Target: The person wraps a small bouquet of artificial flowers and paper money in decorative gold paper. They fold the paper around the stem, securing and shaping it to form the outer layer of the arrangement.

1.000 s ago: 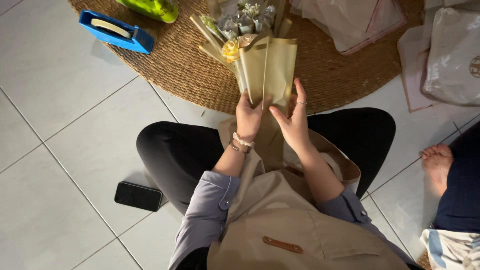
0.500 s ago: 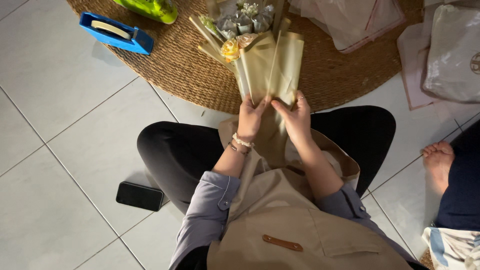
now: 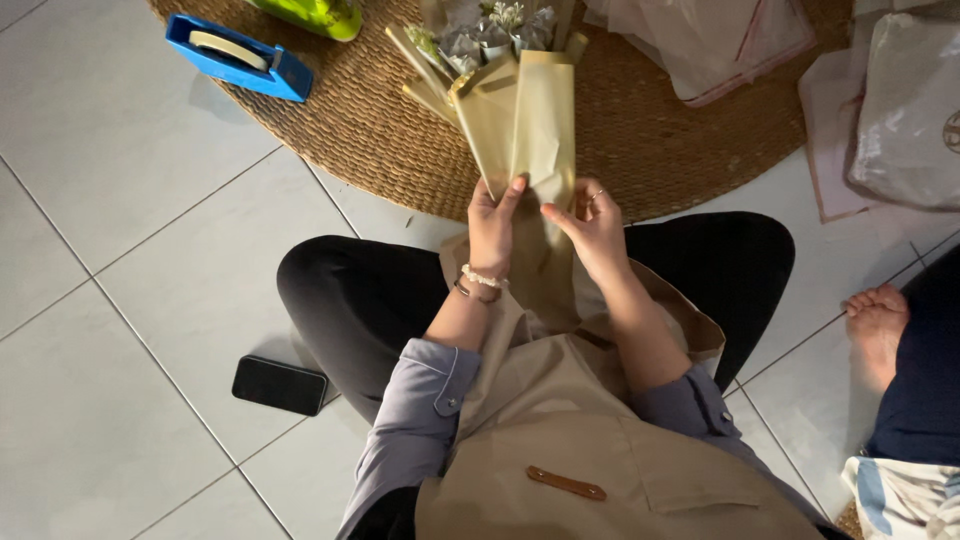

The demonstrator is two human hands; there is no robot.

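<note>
At frame centre the left hand (image 3: 492, 225) and right hand (image 3: 592, 228) grip the kraft-paper-wrapped flower bouquet (image 3: 520, 115) over the round woven straw mat (image 3: 680, 150), with the blue plastic tape dispenser (image 3: 238, 56) upper left, the black smartphone (image 3: 280, 385) lower left on the tiled floor (image 3: 110, 250).

We sit cross-legged on tiled floor (image 3: 130, 300). Our left hand (image 3: 492, 225) and right hand (image 3: 595, 230) pinch lower end of bouquet (image 3: 520, 120) wrapped in tan paper, tilted away over round woven mat (image 3: 400, 140). Blue tape dispenser (image 3: 238, 56) on mat, far left. Black phone (image 3: 280, 385) on floor beside left knee. Another person's bare foot (image 3: 878, 325) at right.
</note>
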